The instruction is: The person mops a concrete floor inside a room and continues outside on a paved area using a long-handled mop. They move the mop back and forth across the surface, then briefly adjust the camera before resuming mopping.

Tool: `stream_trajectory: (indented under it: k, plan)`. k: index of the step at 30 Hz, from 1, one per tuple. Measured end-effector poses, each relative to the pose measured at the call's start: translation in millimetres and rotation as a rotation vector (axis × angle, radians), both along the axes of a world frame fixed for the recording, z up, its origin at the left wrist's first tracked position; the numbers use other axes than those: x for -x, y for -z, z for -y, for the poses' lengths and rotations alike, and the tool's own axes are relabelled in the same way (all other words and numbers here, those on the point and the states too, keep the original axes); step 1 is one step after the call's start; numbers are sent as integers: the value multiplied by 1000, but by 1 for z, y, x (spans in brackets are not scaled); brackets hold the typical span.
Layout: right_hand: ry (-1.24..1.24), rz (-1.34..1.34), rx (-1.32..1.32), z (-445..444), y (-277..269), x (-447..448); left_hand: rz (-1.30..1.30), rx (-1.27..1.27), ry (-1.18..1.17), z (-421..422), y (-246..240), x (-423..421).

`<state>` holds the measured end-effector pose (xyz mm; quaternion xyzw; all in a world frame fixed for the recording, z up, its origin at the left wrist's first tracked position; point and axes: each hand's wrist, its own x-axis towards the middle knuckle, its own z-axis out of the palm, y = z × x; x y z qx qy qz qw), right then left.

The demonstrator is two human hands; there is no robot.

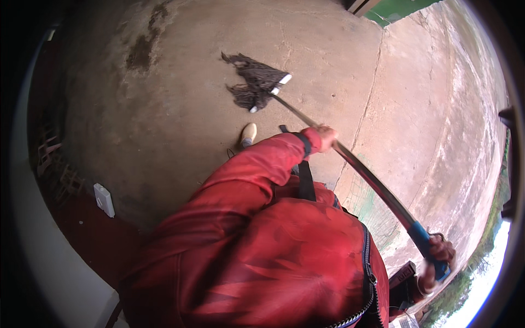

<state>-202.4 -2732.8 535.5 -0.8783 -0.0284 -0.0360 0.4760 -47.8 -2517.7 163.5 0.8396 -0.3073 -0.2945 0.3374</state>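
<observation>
A string mop with dark strands (260,78) and a white head bar (281,83) lies against the concrete floor. Its strands fan out to the left. From the head a long metal handle (371,182) slants down to the right and ends in a blue plastic grip (420,238). My left hand (327,138), in a red sleeve with a dark band at the wrist, is closed around the handle partway along. Around the blue grip near its end is my right hand (439,254), slightly blurred. My light-coloured shoe (248,132) stands just below the mop head.
Cracked concrete (328,53) spreads ahead, with a dark stain (141,51) at upper left. By the dark red wall base (98,229) is a white box (104,200). A green surface (398,10) shows at the top right. My red jacket (270,254) fills the lower middle.
</observation>
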Motion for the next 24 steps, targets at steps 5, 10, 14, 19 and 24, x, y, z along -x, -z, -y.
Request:
stream_trajectory:
  k: [5, 10, 14, 19, 24]
  plan:
    - [70, 235, 305, 89, -44, 61, -299, 105, 228, 123, -29, 16]
    - [25, 331, 355, 92, -80, 92, 17, 508, 343, 178, -59, 38]
    - [-50, 504, 324, 81, -99, 90, 53, 356, 229, 170, -88, 44]
    - [-166, 621, 286, 103, -109, 83, 188, 287, 52, 96, -105, 21]
    - [-134, 679, 377, 92, -58, 34, 376, 366, -210, -33, -110, -5]
